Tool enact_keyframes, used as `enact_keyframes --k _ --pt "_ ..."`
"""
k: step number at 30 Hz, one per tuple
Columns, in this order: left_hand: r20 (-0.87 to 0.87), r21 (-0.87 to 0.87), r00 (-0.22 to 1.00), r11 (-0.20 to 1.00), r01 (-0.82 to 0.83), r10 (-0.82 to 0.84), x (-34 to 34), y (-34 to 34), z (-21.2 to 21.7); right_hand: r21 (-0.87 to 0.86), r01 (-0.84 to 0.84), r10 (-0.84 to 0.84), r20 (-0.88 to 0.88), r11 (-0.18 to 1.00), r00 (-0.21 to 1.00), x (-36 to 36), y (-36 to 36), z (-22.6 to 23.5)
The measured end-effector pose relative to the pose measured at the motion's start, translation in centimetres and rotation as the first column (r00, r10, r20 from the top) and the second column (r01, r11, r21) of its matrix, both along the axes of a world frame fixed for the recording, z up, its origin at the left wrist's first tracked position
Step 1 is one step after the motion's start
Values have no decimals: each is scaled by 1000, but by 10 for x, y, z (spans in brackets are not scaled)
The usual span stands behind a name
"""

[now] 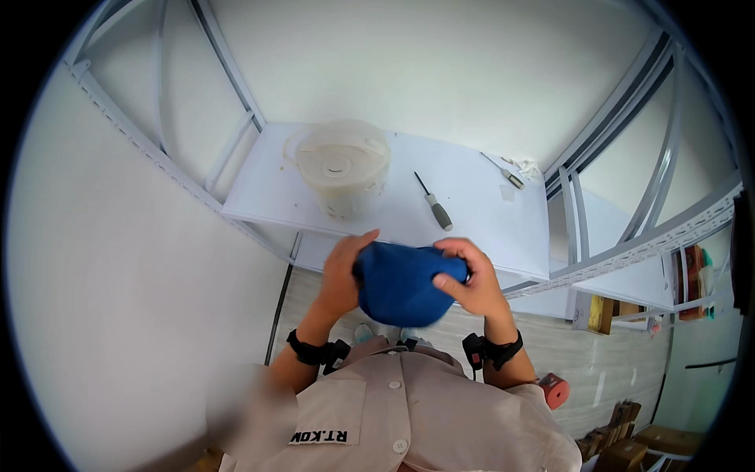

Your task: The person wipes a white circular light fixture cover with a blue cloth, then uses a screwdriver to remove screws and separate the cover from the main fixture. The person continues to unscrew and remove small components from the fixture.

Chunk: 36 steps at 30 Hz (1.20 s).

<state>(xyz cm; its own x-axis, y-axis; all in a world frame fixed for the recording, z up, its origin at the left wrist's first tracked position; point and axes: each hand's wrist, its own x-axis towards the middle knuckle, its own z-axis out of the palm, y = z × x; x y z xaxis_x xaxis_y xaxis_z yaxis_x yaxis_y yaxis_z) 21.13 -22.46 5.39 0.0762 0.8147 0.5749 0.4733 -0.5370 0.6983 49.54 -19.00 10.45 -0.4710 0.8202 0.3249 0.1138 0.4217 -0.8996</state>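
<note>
A rounded blue piece of fabric (410,287), cap-like in shape, is held up in front of my body, near the front edge of the white shelf (487,228). My left hand (344,274) grips its left side, fingers closed along the edge. On the other side my right hand (472,277) pinches it, with the thumb across the front and the fingers over the top. Just beyond it on the shelf lies a screwdriver (439,212) with a grey handle. To the left of that stands a translucent plastic bucket (344,185) with a lid-like top.
Another screwdriver (507,175) lies at the shelf's far right, beside a crumpled white tissue (527,167). Grey metal uprights (570,216) frame the shelf. On the floor at the right are a red roll (554,391) and cardboard boxes (621,456).
</note>
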Motion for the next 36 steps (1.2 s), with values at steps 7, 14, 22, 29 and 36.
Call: enact_keyframes --k 7,14,22,29,36 --pt "100 524 982 831 -188 160 17 -9 16 45 -312 280 333 949 900 22 -6 16" --pt "175 608 979 771 -188 101 39 -16 4 -375 -179 231 98 909 968 21 -7 1" --pt "63 626 982 759 -180 181 62 -18 11 118 -376 367 92 919 926 33 -20 17" --pt "-74 224 992 968 113 -99 92 -7 34 459 95 -132 49 884 990 51 -7 -4" --pt "139 -207 896 872 443 -422 92 -8 38 633 471 -307 -358 614 882 66 4 -23"
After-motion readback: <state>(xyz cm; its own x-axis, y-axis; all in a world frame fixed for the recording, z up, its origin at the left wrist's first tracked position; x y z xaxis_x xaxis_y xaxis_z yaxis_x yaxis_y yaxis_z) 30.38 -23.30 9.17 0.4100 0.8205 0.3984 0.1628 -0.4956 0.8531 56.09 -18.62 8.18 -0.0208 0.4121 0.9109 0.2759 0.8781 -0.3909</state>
